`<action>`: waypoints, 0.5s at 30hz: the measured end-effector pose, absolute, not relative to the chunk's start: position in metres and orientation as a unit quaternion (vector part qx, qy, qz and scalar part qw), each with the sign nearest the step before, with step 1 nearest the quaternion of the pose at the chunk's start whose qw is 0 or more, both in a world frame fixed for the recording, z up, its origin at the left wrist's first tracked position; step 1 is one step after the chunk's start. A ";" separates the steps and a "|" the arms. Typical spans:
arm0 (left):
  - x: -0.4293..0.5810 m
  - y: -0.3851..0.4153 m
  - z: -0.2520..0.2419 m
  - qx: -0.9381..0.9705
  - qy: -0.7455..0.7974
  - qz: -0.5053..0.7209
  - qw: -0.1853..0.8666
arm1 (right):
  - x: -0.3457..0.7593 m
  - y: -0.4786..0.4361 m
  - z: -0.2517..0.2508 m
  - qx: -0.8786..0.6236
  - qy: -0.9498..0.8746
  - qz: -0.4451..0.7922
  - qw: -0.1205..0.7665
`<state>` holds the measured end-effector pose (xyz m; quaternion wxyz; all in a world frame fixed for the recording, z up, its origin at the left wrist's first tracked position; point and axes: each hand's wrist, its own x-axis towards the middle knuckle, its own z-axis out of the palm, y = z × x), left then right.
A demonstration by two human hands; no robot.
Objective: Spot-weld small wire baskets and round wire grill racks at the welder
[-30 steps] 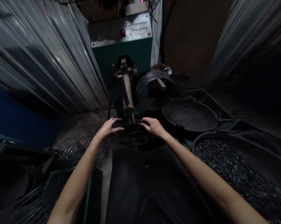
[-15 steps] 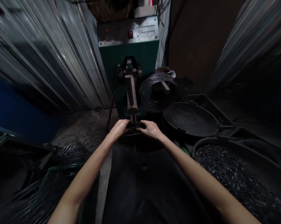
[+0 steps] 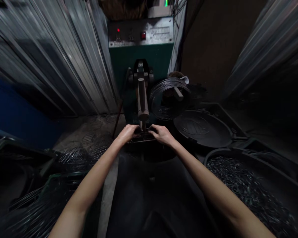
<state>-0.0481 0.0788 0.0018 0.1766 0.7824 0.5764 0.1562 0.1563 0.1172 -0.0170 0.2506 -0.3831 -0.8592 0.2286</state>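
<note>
My left hand [image 3: 128, 134] and my right hand [image 3: 160, 134] are both closed on a round wire frame [image 3: 143, 138], one on each side of it. The frame is tilted edge-on to me and sits right under the tip of the welder's brown arm [image 3: 142, 100]. That arm sticks out of a green machine [image 3: 141, 56] with red lights on its grey panel. My fingers curl over the frame's rim close to the arm's tip.
A coil of dark wire [image 3: 169, 98] hangs right of the arm. A round black pan [image 3: 203, 127] and a tub of short wire pieces [image 3: 248, 188] lie to the right. Finished wire frames [image 3: 72, 158] pile up at the left. Corrugated metal walls close in both sides.
The wire frame lay flat and open between my hands; both hands have since closed in on it, tipped it edge-on and pushed it under the arm's tip.
</note>
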 end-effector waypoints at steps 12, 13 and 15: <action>-0.051 0.089 0.009 0.789 0.569 0.130 0.195 | 0.151 0.117 -0.015 -0.409 -0.855 0.215 0.236; -0.051 0.089 0.009 0.788 0.570 0.124 0.197 | 0.150 0.116 -0.014 -0.409 -0.852 0.222 0.241; -0.050 0.089 0.010 0.782 0.580 0.111 0.198 | 0.150 0.116 -0.015 -0.400 -0.846 0.242 0.257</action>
